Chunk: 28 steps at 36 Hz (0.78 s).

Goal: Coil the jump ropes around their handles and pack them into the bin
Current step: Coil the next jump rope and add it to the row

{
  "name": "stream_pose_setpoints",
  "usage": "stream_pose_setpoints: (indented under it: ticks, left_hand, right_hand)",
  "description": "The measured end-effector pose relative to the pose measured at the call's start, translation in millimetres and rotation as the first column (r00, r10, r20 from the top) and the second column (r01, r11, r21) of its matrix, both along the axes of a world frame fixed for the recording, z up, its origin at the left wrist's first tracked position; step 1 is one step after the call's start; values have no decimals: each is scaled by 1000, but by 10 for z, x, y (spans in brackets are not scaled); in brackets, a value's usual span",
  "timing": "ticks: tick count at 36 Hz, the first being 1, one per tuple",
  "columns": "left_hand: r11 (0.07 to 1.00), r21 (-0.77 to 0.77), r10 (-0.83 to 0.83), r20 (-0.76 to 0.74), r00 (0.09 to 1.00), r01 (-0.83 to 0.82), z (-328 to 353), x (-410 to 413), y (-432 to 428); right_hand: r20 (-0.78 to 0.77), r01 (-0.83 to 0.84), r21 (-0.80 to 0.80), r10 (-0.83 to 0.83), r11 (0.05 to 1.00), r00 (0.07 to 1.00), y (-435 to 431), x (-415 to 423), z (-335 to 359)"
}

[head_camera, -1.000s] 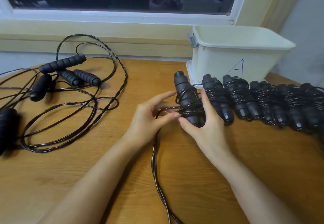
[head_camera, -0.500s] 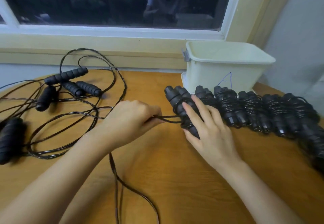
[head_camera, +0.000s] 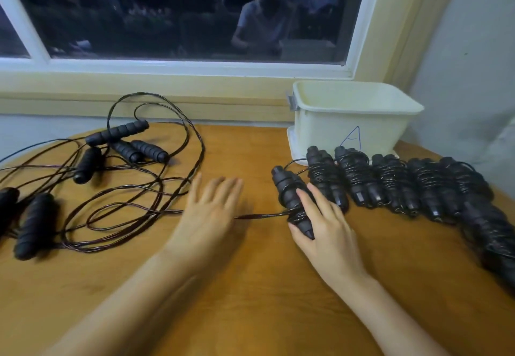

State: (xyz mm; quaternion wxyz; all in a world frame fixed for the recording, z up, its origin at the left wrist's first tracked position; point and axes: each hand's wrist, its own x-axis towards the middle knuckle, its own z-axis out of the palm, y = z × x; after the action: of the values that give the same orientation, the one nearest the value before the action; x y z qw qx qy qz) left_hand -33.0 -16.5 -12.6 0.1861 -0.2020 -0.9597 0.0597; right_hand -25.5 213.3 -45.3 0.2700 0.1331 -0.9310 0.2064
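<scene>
Handle pair: the black handle pair lies tilted on the desk, at the left end of the row. A few turns of cord sit round its lower end and the upper part is bare.
Cord: one strand leaves those turns and runs left, passing under the left hand.
Right hand: the right hand grips the pair, fingers draped over it and thumb near the tip.
Left hand: the left hand is open, fingers straight and spread. It is blurred, so I cannot tell if it touches the strand.
Change: half a second ago this hand pinched the cord taut; now it has let go.
Meaning: winding seems paused, probably to regrip for slack, and the unheld turns may loosen.
Wound bundles: these lie side by side just right of the pair.
Bin: the cream bin marked "A" stands behind them. Its inside is hidden.
Loose ropes: a tangle lies at the left, not yet coiled.
</scene>
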Motion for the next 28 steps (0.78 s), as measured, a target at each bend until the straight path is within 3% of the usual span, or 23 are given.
stream_pose_setpoints:
  ticks: [2, 4, 6, 9, 13, 17, 19, 23, 25, 28]
  left_hand:
    - [968, 236, -106, 80, 991, 84, 5, 120, 272]
    - [844, 536, -180, 217, 959, 37, 46, 153, 481]
    - [732, 680, -207, 271, 940, -36, 62, 75, 590]
    - [569, 809, -236, 331, 914, -146, 72, -184, 607]
    - [301, 924, -448, 355, 820, -236, -23, -465, 543]
    - [118, 945, -589, 315, 745, -306, -99, -473, 513]
    - [58, 942, -583, 301, 755, -331, -129, -462, 491]
    - [-119, 918, -518, 267, 813, -378, -148, -460, 462]
    - [-203, 901, -485, 248, 839, -383, -127, -433, 464]
    - [-200, 912, -414, 252, 875, -358, -125, -406, 466]
  right_hand:
    - [1, -4, -61, 4, 998, 1000, -47, -35, 30]
    - [17, -29, -142, 31, 990, 999, -92, -77, 94]
    - [56, -50, -299, 70, 953, 996, -144, -118, 186]
    - [99, -72, -544, 150, 836, 984, -227, -172, 321]
    - [187, -73, -799, 362, 597, 913, -294, -207, 377]
    - [152, -78, -883, 438, 463, 886, -337, -243, 266]
    - [129, -91, -900, 458, 427, 879, -338, -247, 193]
    - [147, -118, -881, 502, 458, 852, -343, -233, 134]
    - [171, -125, -833, 466, 539, 868, -352, -225, 137]
    - [189, -136, -738, 396, 661, 899, -370, -222, 125]
